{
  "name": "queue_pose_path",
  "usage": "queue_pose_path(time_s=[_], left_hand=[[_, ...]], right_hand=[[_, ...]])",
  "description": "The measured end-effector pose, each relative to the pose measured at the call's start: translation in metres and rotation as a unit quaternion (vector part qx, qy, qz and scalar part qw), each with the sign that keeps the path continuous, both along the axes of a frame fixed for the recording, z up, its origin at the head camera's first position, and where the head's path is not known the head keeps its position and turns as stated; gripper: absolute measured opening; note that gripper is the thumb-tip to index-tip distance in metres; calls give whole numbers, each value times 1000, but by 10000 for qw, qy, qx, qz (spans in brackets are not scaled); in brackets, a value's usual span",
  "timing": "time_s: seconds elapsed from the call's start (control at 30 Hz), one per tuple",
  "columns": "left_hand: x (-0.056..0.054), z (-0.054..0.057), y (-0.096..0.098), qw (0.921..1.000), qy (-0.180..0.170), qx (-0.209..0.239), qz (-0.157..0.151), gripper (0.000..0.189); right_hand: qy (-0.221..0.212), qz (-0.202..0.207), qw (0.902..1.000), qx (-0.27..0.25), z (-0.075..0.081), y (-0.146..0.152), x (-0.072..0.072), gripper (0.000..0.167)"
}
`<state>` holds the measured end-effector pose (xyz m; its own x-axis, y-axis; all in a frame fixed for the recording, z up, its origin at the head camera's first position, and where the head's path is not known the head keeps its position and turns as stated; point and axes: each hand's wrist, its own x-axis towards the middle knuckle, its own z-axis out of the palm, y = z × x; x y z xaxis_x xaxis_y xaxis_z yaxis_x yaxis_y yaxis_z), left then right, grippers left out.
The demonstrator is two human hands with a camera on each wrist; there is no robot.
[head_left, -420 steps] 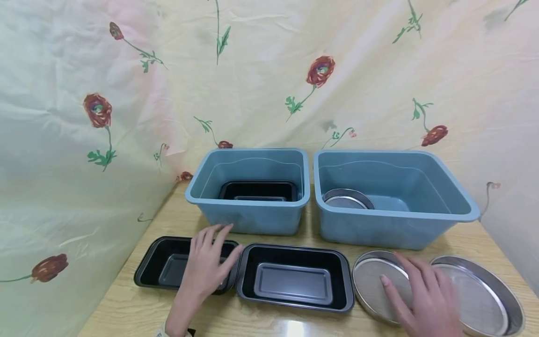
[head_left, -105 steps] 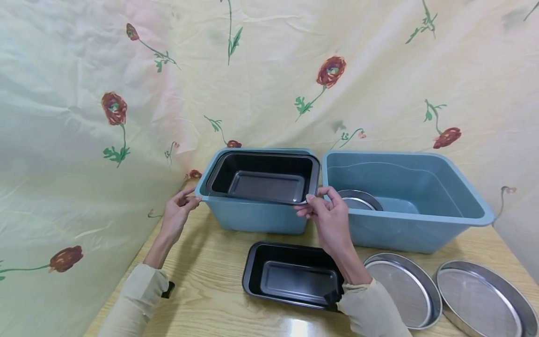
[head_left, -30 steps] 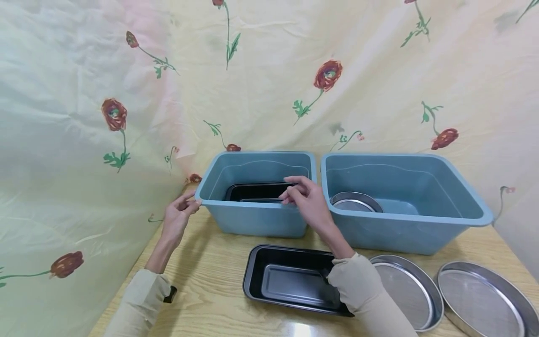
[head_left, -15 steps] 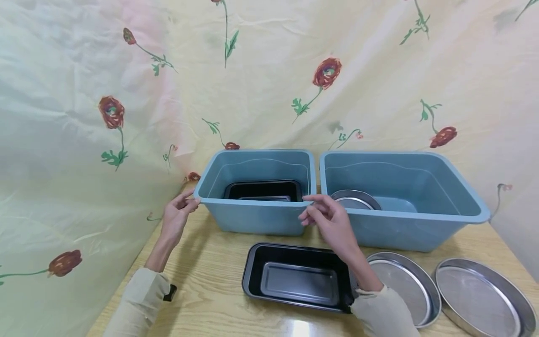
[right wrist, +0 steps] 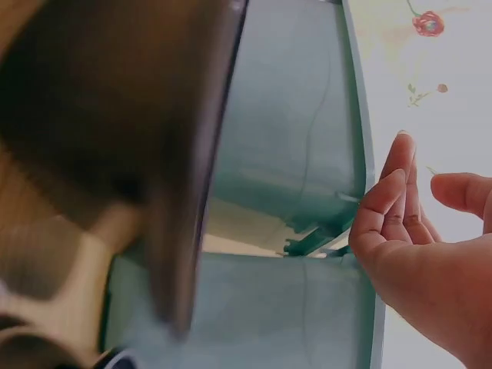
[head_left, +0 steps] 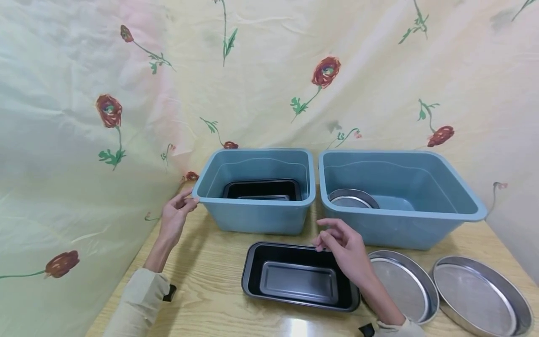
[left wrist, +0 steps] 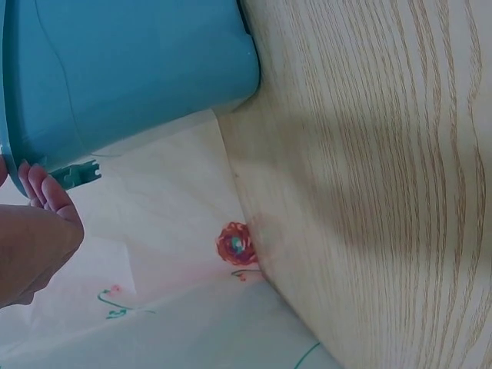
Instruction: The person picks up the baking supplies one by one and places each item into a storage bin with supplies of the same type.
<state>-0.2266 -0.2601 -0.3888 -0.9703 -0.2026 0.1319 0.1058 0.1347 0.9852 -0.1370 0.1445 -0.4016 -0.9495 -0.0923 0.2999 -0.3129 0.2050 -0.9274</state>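
Note:
My left hand (head_left: 174, 217) grips the rim of the left blue bin (head_left: 257, 218) at its near left corner; the left wrist view also has fingers (left wrist: 48, 188) hooked at that rim. Inside this bin sits a black loaf pan (head_left: 261, 188), its lower part hidden by the front wall. My right hand (head_left: 349, 250) hovers with loosely bent fingers over the right end of another black loaf pan (head_left: 299, 281) on the table. Nothing is in that hand, as the right wrist view confirms, where the fingers (right wrist: 396, 204) stand apart from the thumb.
A second blue bin (head_left: 391, 229) stands to the right, holding a small round metal pan (head_left: 351, 200). Two larger round metal pans, a nearer one (head_left: 400, 285) and a far right one (head_left: 480, 295), lie on the wooden table (head_left: 214, 290). Flowered cloth (head_left: 252, 93) hangs behind.
A loaf pan from the table's left went into the left bin, released by my right hand. That hand has since drawn back toward the remaining loaf pan; my left hand stays on the bin rim.

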Motion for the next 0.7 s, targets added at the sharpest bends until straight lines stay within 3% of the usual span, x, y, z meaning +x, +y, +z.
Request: queue_pose_path(time_s=[0.4,0.7], left_hand=[[-1,-1,-1,9998,128,117,-69,42],[-1,-1,-1,9999,98,64,-88,42]], right_hand=[[-49,-369,9992,156,-20,20,31,21],[36,-332,9994,-13,-32,33,48,22]])
